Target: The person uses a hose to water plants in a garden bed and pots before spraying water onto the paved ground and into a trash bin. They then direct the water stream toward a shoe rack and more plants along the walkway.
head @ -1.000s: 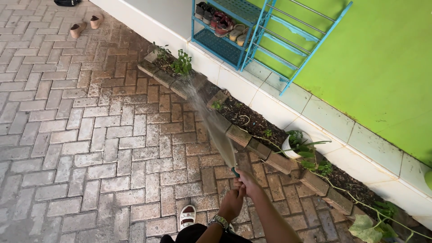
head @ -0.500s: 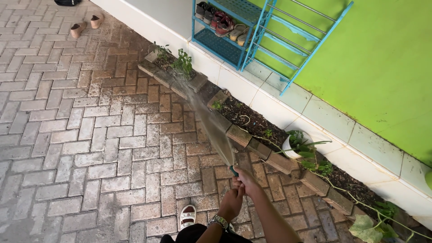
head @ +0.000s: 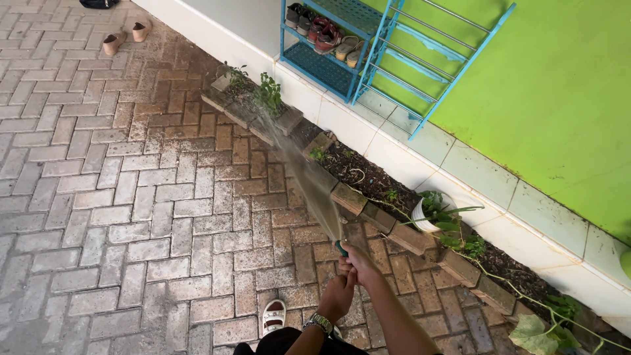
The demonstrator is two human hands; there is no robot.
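Observation:
Both my hands grip a green hose end (head: 341, 248) low in the middle of the view. My right hand (head: 359, 263) is in front, its thumb at the nozzle. My left hand (head: 339, 296), with a metal wristwatch (head: 322, 323), clasps the hose just behind it. A fan of water (head: 303, 172) sprays up and left from the nozzle onto the small green plants (head: 266, 91) at the far end of the brick-edged soil bed (head: 368, 176).
A white pot with a leafy plant (head: 430, 212) sits in the bed to the right. A blue metal shoe rack (head: 342, 46) with several shoes stands against the green wall (head: 559, 92). Two tan shoes (head: 125, 37) lie on the brick paving. My sandalled foot (head: 273, 315) is below.
The spray has swung slightly further along the bed toward the far plants. My hands have edged a little upward and stay clasped on the hose.

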